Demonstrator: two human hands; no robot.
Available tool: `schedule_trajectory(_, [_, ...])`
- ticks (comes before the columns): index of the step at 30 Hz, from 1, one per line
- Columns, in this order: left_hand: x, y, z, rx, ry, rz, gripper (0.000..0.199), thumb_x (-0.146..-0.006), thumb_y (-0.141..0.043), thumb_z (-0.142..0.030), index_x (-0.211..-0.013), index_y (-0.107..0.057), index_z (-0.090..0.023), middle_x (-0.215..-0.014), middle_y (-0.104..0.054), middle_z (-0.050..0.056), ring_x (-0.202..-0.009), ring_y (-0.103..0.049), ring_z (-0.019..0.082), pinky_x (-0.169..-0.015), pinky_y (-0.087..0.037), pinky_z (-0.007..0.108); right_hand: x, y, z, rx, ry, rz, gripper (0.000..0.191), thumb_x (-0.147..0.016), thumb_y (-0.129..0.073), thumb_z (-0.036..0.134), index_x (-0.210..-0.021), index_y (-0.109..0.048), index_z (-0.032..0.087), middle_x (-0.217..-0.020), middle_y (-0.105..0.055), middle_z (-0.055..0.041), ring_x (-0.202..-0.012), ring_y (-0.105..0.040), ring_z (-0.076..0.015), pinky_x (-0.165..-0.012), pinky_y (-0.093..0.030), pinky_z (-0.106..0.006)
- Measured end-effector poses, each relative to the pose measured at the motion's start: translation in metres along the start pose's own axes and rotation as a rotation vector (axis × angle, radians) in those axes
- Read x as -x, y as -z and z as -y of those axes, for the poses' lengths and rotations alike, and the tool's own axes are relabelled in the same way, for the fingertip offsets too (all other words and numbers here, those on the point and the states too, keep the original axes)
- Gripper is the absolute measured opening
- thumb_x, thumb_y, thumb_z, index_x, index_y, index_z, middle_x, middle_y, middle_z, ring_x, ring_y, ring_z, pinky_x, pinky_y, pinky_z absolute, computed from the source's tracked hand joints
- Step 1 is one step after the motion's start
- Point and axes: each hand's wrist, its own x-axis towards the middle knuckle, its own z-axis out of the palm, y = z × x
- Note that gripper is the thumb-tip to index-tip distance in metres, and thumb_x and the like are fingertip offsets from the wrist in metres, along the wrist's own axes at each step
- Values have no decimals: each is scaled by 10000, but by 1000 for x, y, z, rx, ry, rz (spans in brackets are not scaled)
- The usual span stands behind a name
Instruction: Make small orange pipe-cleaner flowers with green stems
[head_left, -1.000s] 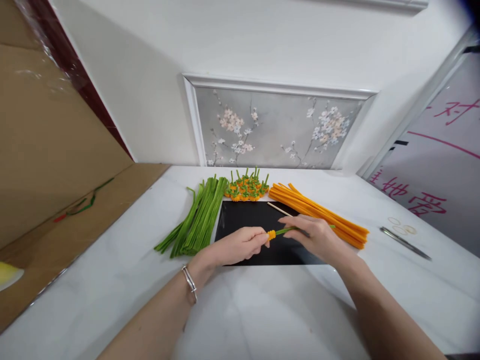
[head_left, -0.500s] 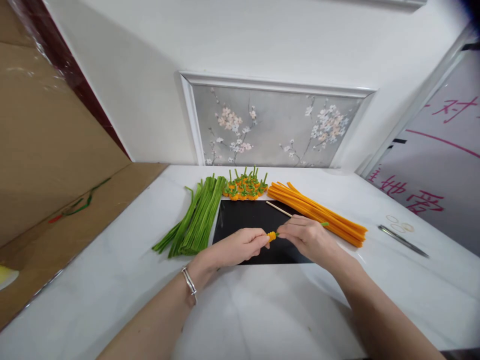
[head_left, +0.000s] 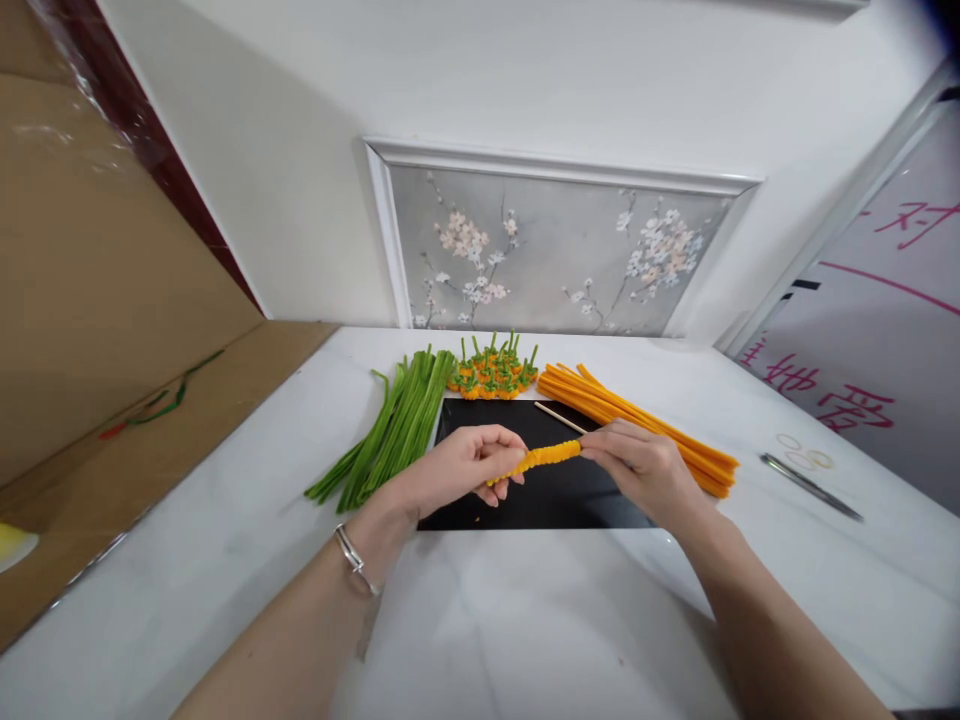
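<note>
A coiled orange pipe cleaner (head_left: 551,456) stretches between my two hands above the black mat (head_left: 517,506). My left hand (head_left: 480,462) pinches its left part between thumb and fingers, a short bit showing below the thumb. At its right end, my right hand (head_left: 634,455) grips it with closed fingertips. Just behind the right hand, a thin wooden stick (head_left: 559,417) lies on the mat, partly covered by that hand.
Green pipe cleaners (head_left: 397,430) lie bundled at left, orange pipe cleaners (head_left: 652,430) at right. Small orange pieces with green tops (head_left: 491,375) stand grouped behind the mat. Tweezers (head_left: 810,487) and thin rings (head_left: 802,452) lie far right; cardboard (head_left: 112,420) borders the left.
The short, tight orange coil has become longer, drawn out between the hands. My right hand has moved slightly right and up. The green stem seen at it before no longer shows.
</note>
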Motion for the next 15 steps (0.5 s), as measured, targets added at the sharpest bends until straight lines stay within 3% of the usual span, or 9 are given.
schedule_trajectory(4, [-1, -4, 0, -78, -106, -72, 195, -777, -652, -302, -914, -619, -167, -784, -613, -1, -653, -543, 99, -642, -472, 246, 0, 1, 2, 7, -35, -8, 147, -901, -573, 210, -962, -707, 207, -817, -691, -48, -714, -645, -163, -663, -550, -291])
schedule_trajectory(9, [-4, -9, 0, -158, -230, -194, 110, -762, -645, -235, -843, -614, -167, -814, -593, -8, -746, -543, 121, -726, -438, 261, 2, 1, 4, 45, -102, 50, 249, -904, -577, 299, -1124, -667, 225, -883, -706, -50, -691, -648, -157, -639, -550, -282])
schedule_trajectory(15, [-4, -12, 1, -179, -297, -246, 90, -765, -635, -191, -845, -599, -172, -827, -573, -10, -761, -533, 121, -725, -430, 248, 2, -3, 8, 27, -35, 70, 233, -910, -574, 291, -1087, -689, 191, -814, -694, -53, -668, -638, -148, -623, -540, -267])
